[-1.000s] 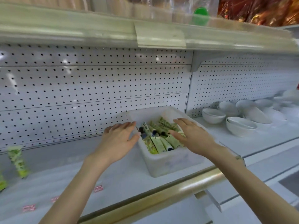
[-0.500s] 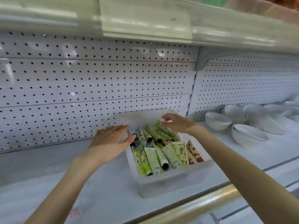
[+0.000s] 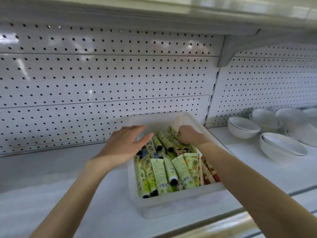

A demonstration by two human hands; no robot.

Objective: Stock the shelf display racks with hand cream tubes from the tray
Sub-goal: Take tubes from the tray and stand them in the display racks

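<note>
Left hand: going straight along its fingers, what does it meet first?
The left hand likely meets the tray at its far wall, passing over the hand cream tubes; depth unclear, so tubes could come first.

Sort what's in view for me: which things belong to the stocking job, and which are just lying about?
Job: tray; hand cream tubes inside it; left hand over the tray's far-left corner; right hand curled on the far tubes; shelf.
Lying about: white bowls stacked to the right.
</note>
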